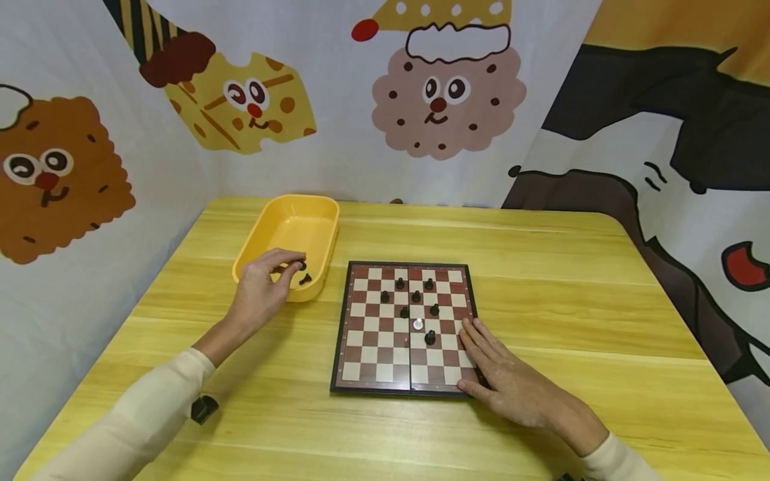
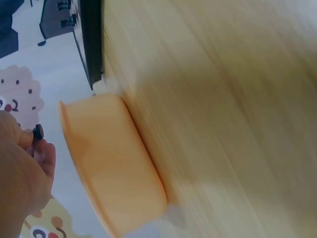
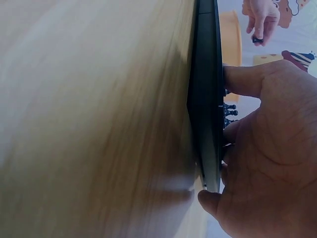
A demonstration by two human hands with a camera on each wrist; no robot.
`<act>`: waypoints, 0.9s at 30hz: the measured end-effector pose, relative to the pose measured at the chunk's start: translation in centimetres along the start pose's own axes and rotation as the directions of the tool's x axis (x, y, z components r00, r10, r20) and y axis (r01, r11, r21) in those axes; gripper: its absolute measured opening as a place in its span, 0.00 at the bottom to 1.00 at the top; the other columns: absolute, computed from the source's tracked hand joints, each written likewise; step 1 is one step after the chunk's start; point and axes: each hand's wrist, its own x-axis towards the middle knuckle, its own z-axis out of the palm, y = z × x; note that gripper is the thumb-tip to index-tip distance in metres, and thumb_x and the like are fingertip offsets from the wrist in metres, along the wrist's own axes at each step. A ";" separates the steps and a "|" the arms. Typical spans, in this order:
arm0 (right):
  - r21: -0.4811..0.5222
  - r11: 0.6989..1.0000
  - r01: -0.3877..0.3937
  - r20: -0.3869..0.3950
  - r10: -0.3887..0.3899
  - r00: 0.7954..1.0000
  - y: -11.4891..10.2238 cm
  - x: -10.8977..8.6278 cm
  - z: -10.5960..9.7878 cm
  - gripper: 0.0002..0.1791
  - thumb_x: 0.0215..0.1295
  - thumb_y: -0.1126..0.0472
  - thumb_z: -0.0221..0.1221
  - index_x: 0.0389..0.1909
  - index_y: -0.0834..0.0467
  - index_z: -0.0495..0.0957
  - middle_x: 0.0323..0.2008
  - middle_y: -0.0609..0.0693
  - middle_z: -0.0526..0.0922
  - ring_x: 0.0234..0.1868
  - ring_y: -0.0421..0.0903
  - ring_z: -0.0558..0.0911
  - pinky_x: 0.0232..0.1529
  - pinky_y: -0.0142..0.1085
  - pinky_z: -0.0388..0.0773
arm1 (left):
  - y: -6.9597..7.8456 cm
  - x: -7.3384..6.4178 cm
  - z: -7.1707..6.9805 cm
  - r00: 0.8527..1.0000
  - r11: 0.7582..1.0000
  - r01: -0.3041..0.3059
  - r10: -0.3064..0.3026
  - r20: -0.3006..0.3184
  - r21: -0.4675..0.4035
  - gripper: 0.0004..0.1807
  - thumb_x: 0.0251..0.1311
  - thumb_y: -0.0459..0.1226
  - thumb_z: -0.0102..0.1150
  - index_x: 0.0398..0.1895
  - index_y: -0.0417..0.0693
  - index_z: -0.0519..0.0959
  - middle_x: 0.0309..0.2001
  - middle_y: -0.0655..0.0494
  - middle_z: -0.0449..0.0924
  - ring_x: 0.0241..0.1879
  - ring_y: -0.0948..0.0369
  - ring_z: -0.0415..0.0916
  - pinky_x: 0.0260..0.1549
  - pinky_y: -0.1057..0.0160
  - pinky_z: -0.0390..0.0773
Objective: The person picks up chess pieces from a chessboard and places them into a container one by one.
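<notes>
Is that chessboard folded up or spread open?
Spread open: the board lies flat in the head view, its two halves side by side along a middle seam, with pieces standing on it.

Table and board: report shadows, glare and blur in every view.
Head view: soft shadow beside the left arm on the table, faint glare low on the board; left wrist view: table blurred, top right corner washed out; right wrist view: dark shadow beside the board.

The left hand (image 1: 263, 284) pinches a black piece (image 1: 303, 266) over a yellow tray (image 1: 331, 244) on the counter (image 1: 289, 421); the right hand (image 1: 514, 381) rests on a chessboard (image 1: 375, 357) bearing seven black pawns (image 1: 430, 338) and one white piece (image 1: 418, 324).
</notes>
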 end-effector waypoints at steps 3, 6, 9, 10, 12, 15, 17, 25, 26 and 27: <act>0.001 1.000 0.000 -0.001 0.000 1.000 0.0 -0.1 0.1 0.46 0.77 0.36 0.47 0.80 0.63 0.46 0.81 0.54 0.38 0.80 0.53 0.38 0.74 0.55 0.48 | -0.5 0.0 0.0 1.000 1.000 0.006 -0.006 -0.012 -0.003 0.10 0.66 0.23 0.62 0.47 0.36 0.86 0.44 0.47 0.86 0.43 0.51 0.84 0.40 0.64 0.81; 0.001 1.000 0.000 -0.003 0.000 1.000 0.1 -0.1 0.1 0.46 0.77 0.36 0.47 0.80 0.63 0.46 0.81 0.54 0.38 0.80 0.53 0.38 0.74 0.55 0.49 | -0.7 -0.1 -0.1 1.000 1.000 0.022 -0.022 -0.015 -0.008 0.11 0.66 0.23 0.61 0.49 0.35 0.85 0.46 0.45 0.85 0.44 0.51 0.83 0.41 0.65 0.82; 0.005 1.000 0.000 -0.003 0.000 1.000 0.1 -0.1 0.1 0.46 0.77 0.36 0.47 0.80 0.63 0.46 0.81 0.54 0.38 0.80 0.53 0.38 0.74 0.55 0.49 | -0.7 0.0 -0.1 0.999 0.999 0.044 -0.045 -0.020 -0.015 0.13 0.67 0.22 0.60 0.52 0.34 0.83 0.49 0.43 0.84 0.45 0.50 0.83 0.42 0.62 0.83; 0.005 1.000 -0.001 -0.003 0.001 1.000 0.1 -0.1 0.1 0.46 0.77 0.36 0.47 0.80 0.63 0.46 0.81 0.53 0.38 0.80 0.53 0.38 0.74 0.55 0.49 | -0.7 0.0 -0.1 0.999 0.999 0.050 -0.050 -0.022 -0.017 0.13 0.67 0.22 0.60 0.53 0.34 0.83 0.50 0.43 0.84 0.45 0.50 0.83 0.42 0.61 0.83; 0.006 1.000 -0.003 -0.004 0.003 1.000 0.2 -0.1 0.1 0.46 0.77 0.36 0.47 0.80 0.62 0.46 0.81 0.53 0.38 0.80 0.53 0.38 0.74 0.55 0.49 | -0.6 0.0 -0.1 0.998 0.998 0.053 -0.053 -0.026 -0.019 0.14 0.66 0.21 0.59 0.53 0.34 0.83 0.51 0.43 0.84 0.45 0.50 0.83 0.42 0.60 0.83; 0.004 1.000 -0.004 -0.005 0.004 1.000 0.2 -0.2 0.1 0.46 0.77 0.36 0.47 0.80 0.62 0.46 0.81 0.53 0.38 0.80 0.53 0.38 0.74 0.55 0.49 | -0.4 0.0 0.1 0.999 0.999 0.038 -0.039 -0.027 -0.024 0.14 0.65 0.20 0.60 0.52 0.34 0.83 0.50 0.43 0.84 0.44 0.50 0.83 0.42 0.66 0.82; 0.004 1.000 -0.005 -0.006 0.005 1.000 0.2 -0.2 0.1 0.46 0.77 0.36 0.47 0.80 0.62 0.46 0.81 0.53 0.38 0.80 0.53 0.38 0.74 0.54 0.49 | -0.2 0.0 0.2 0.999 0.999 0.030 -0.031 -0.027 -0.037 0.14 0.64 0.19 0.60 0.51 0.34 0.84 0.50 0.44 0.84 0.44 0.51 0.83 0.42 0.72 0.79; 0.010 1.000 -0.003 -0.003 0.003 1.000 0.3 -0.2 0.1 0.46 0.77 0.35 0.47 0.80 0.62 0.46 0.81 0.53 0.38 0.80 0.52 0.38 0.74 0.54 0.49 | 0.6 0.0 1.1 0.999 0.996 0.029 -0.031 -0.017 -0.084 0.13 0.63 0.19 0.61 0.49 0.33 0.84 0.47 0.44 0.85 0.42 0.51 0.83 0.40 0.58 0.84; 0.009 1.000 -0.001 -0.002 0.001 1.000 0.3 -0.2 0.1 0.46 0.77 0.35 0.47 0.80 0.62 0.46 0.81 0.53 0.38 0.80 0.52 0.38 0.74 0.54 0.49 | 0.8 -0.1 1.2 0.999 0.996 0.031 -0.032 -0.010 -0.084 0.13 0.63 0.20 0.62 0.49 0.33 0.84 0.47 0.44 0.85 0.42 0.52 0.83 0.40 0.55 0.84; 0.008 1.000 0.001 -0.002 -0.001 1.000 0.3 -0.1 0.1 0.46 0.77 0.35 0.46 0.80 0.62 0.47 0.81 0.53 0.38 0.80 0.52 0.38 0.74 0.54 0.49 | 1.0 -0.1 1.3 0.999 0.996 0.032 -0.032 -0.004 -0.084 0.12 0.63 0.20 0.62 0.49 0.33 0.84 0.47 0.45 0.86 0.43 0.52 0.83 0.40 0.54 0.84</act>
